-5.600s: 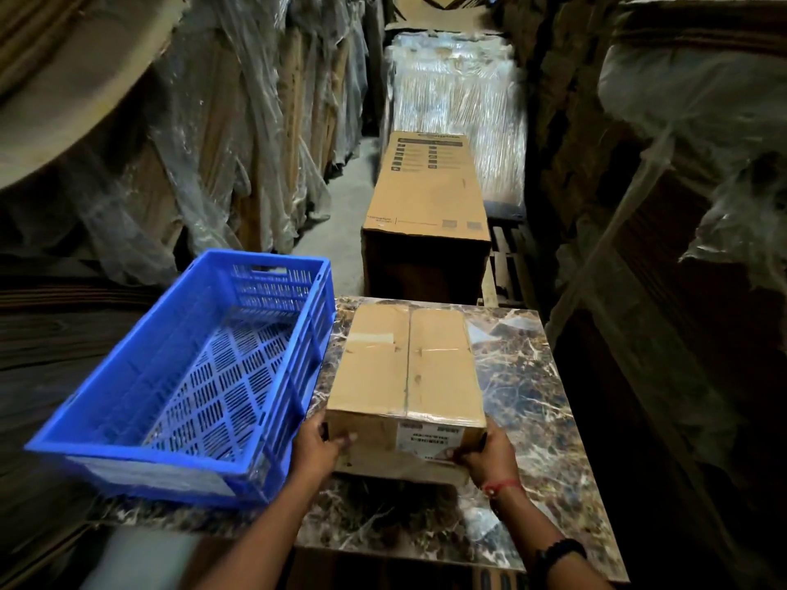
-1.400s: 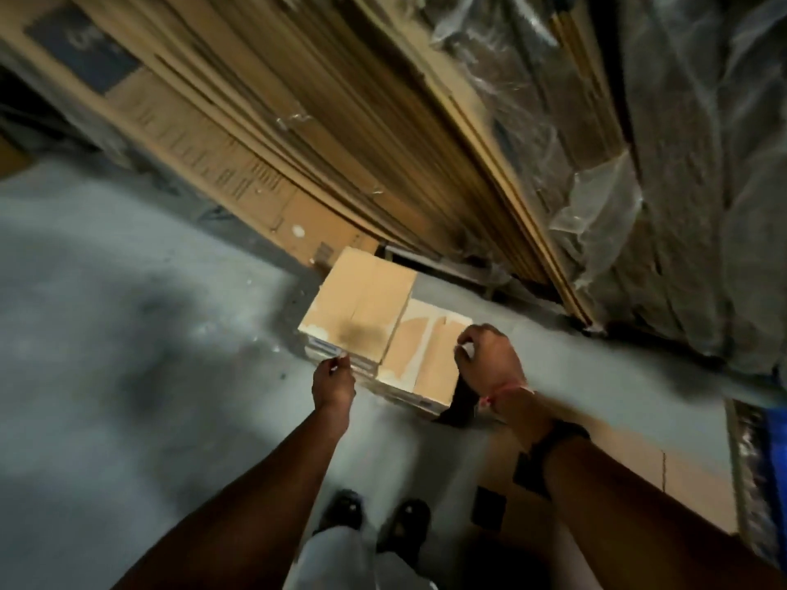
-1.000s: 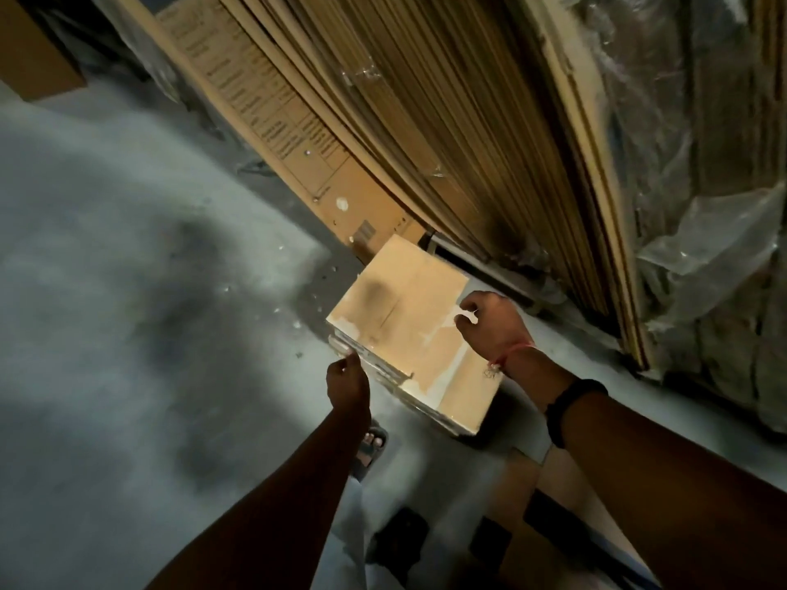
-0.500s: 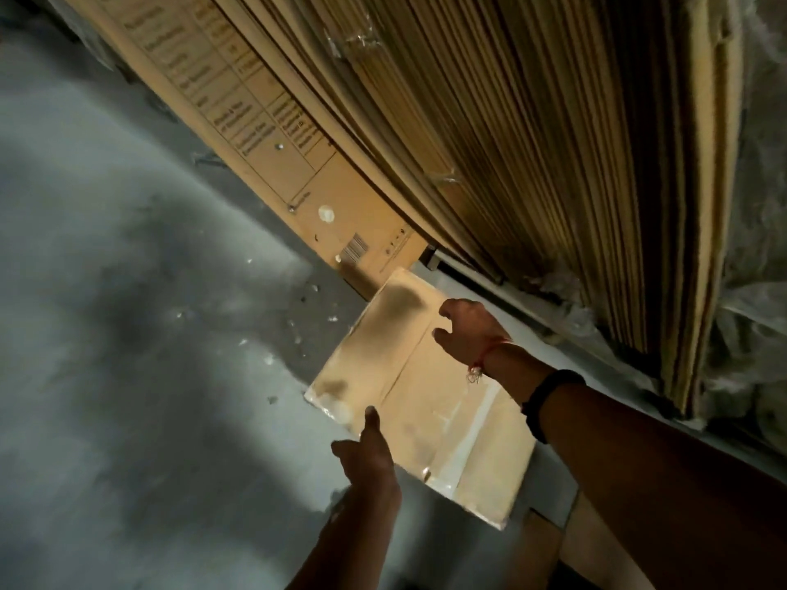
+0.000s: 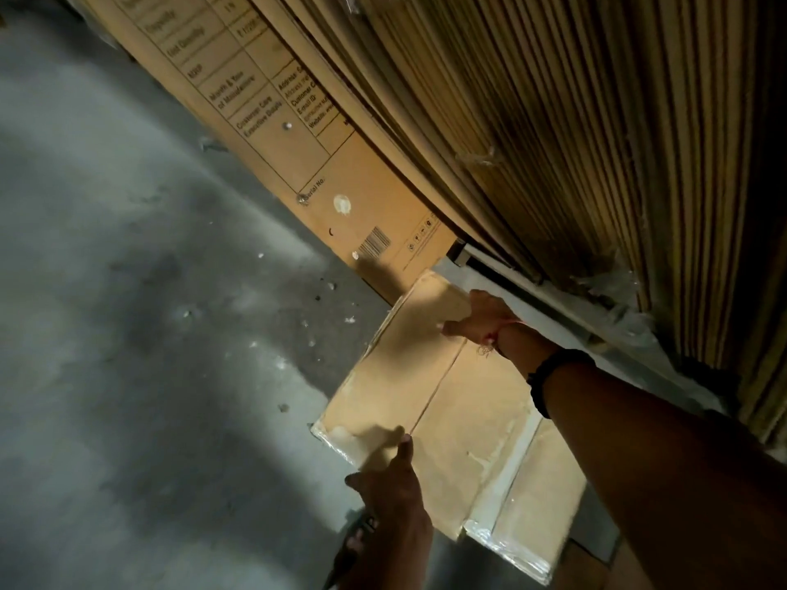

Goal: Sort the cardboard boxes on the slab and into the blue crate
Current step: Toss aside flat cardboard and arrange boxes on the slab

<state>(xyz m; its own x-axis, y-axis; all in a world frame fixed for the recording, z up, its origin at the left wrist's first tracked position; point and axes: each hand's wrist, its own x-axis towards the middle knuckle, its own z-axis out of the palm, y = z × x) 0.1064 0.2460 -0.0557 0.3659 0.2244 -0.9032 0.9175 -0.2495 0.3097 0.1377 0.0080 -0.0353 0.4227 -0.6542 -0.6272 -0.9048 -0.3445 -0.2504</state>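
Note:
A taped cardboard box [image 5: 426, 398] lies low over the grey floor, and a second flat taped box [image 5: 528, 504] adjoins it on the right. My right hand [image 5: 479, 321] grips the far edge of the box, its fingers curled over that edge. My left hand [image 5: 392, 474] holds the near edge with the thumb laid on top; its fingers are hidden under the box. Neither the slab nor the blue crate is in view.
A thick stack of flattened cardboard sheets [image 5: 553, 121] leans along the right and top, with a printed carton panel [image 5: 298, 134] in front of it. The concrete floor [image 5: 127, 334] spreads to the left, dotted with small debris. A foot [image 5: 355, 542] shows below my left hand.
The view has closed in on the boxes by the cardboard stack. My left hand has reached the box's near edge, while my right hand keeps its grip on the far edge.

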